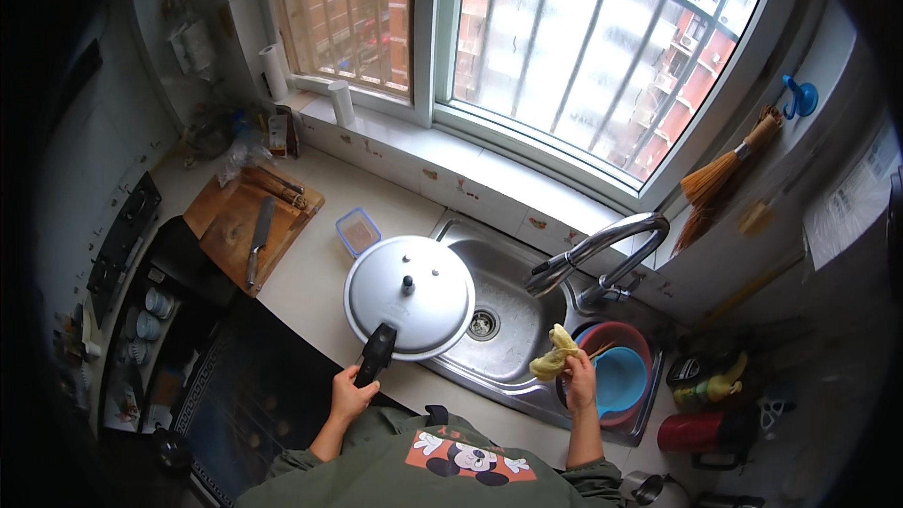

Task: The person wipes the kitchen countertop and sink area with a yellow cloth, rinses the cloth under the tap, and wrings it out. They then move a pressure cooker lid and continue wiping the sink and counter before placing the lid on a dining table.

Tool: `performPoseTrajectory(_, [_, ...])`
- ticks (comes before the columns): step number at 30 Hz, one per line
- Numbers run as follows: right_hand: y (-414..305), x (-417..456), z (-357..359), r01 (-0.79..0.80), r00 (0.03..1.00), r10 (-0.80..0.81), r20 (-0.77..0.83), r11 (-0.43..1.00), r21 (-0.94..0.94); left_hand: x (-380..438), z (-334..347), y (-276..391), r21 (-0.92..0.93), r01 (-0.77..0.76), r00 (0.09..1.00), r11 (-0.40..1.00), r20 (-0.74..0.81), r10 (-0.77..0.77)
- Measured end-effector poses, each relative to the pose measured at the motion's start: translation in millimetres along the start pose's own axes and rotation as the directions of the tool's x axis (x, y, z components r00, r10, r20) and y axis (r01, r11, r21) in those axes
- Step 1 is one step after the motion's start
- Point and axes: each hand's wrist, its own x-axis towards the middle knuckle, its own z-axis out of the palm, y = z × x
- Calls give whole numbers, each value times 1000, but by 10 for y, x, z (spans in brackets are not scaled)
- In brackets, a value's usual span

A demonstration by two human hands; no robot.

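Observation:
My left hand [350,395] grips the black handle [377,354] of a silver pressure cooker [384,282]. Its lid is on, with a small black knob in the middle. The cooker overlaps the left edge of the steel sink [518,296], whose drain shows beside it; what carries its base is hidden. Held in my right hand [580,384] is a crumpled yellow cloth [554,360], above the sink's right side. Just beyond that hand, a blue plastic basin [624,377] sits inside a red basin [638,339].
A curved chrome faucet [600,247] arches over the sink. Behind the cooker stands a clear plastic container [358,231] with a blue rim. Farther left, a cleaver [261,236] lies on a wooden cutting board [222,226]. A red thermos-like vessel [688,432] lies at right.

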Motion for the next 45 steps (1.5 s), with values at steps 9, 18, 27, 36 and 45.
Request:
performPoseTrajectory(9, [-279, 313, -379, 88, 993, -52, -105, 925, 371, -454, -311, -361, -198, 248, 961, 948, -76, -267])
performPoseTrajectory(18, [-342, 859, -783, 217, 900, -382, -209, 810, -545, -220, -234, -571, -249, 269, 937, 930, -154, -313])
performPoseTrajectory(27, [-1100, 1336, -628, -312, 944, -175, -281, -188, -931, 335, -147, -599, -202, 203, 944, 958, -218, -246])
performPoseTrajectory(36, [-1246, 1584, -541, -160, 983, 28, -182, -361, -919, 738, -224, -783, 456, 285, 908, 843, -409, -86])
performPoseTrajectory(45, [-38, 1406, 601, -194, 939, 242, 245, 960, -204, 671, 27, 0, 606, 51, 794, 794, -507, 336])
